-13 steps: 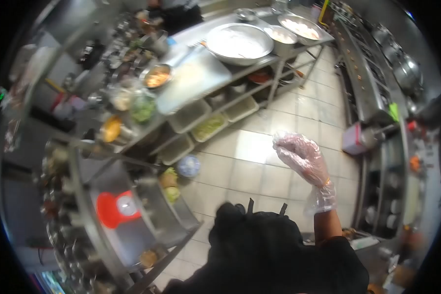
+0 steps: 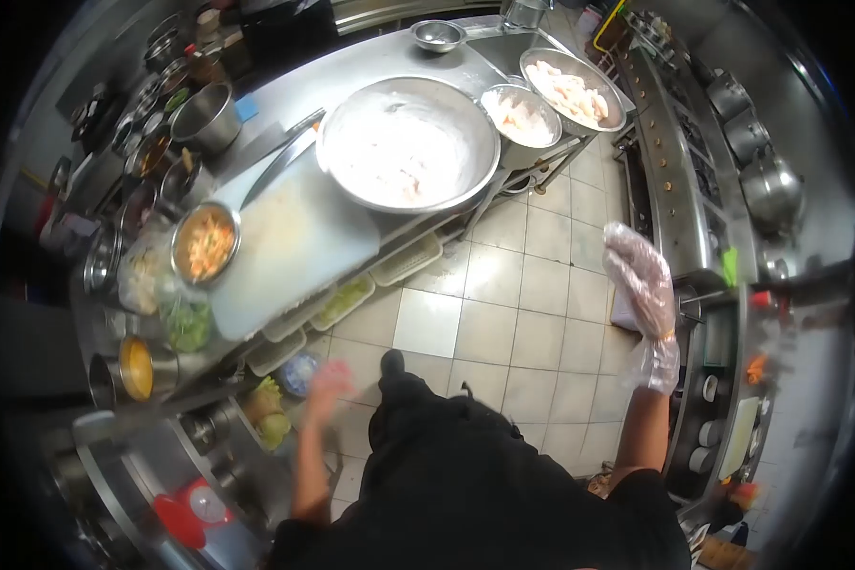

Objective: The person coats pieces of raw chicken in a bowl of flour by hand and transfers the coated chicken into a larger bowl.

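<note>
My right hand [image 2: 644, 285] is raised on the right above the floor, in a clear plastic glove with a band at the wrist. Its fingers look stretched out side by side, with nothing seen in them. My bare left hand [image 2: 331, 385] hangs low on the left, near the counter's lower shelf, smeared by motion; its finger shape is unclear. Ahead on the steel counter stands a large metal bowl [image 2: 480, 157] with white powder and some pieces inside. Right of it are a smaller bowl [image 2: 547, 139] and a wide bowl [image 2: 619, 116], both holding pale raw pieces.
A white cutting board [image 2: 294, 266] lies by the large bowl, a knife [image 2: 277, 171] at its far edge. Nearby are a bowl of orange shreds [image 2: 207, 245] and a bag of greens [image 2: 186, 325]. A stove [image 2: 679, 142] lines the right. Tiled floor [image 2: 503, 285] runs between.
The view has swung and come closer to the counter, with the large bowl now bigger. My left hand has come into view. My right hand sits farther right, its fingers straighter.
</note>
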`<state>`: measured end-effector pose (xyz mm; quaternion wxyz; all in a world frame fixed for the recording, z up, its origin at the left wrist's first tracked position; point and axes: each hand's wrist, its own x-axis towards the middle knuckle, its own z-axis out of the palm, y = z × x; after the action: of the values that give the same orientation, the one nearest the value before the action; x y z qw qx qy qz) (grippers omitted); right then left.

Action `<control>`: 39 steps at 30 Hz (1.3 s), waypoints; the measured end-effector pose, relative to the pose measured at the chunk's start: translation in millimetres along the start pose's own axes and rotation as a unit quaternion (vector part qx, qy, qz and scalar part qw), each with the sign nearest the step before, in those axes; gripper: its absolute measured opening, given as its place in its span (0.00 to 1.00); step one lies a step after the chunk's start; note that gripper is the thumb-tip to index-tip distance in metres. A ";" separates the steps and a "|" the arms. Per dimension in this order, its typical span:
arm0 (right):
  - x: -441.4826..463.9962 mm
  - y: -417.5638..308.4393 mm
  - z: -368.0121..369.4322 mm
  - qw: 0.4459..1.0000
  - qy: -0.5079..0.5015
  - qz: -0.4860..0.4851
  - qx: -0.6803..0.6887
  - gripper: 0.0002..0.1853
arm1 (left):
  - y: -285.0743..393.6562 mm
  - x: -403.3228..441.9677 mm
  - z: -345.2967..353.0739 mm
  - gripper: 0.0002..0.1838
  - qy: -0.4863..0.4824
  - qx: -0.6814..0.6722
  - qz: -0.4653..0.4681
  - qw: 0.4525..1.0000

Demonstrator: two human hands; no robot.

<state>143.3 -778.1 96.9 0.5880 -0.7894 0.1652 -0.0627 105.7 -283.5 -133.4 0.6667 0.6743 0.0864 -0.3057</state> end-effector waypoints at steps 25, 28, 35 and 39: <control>517.6 169.1 26.7 0.708 -0.375 -0.436 -0.410 0.16 | 523.3 134.4 399.6 0.28 0.016 0.568 0.478 0.670; 529.4 158.1 18.1 0.699 -0.436 -0.421 -0.380 0.20 | 520.1 135.1 421.6 0.28 0.034 0.583 0.464 0.666; 541.7 101.5 2.7 0.577 -0.550 -0.471 -0.378 0.31 | 517.9 110.4 470.9 0.28 0.086 0.574 0.424 0.696; 533.9 109.9 17.3 0.504 -0.465 -0.622 -0.378 0.30 | 516.1 100.9 497.8 0.28 0.117 0.580 0.416 0.690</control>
<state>628.3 -969.0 -63.5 0.0360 -0.7521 -0.6573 0.0326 308.8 -836.4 287.8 0.1864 0.9239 -0.3204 0.0952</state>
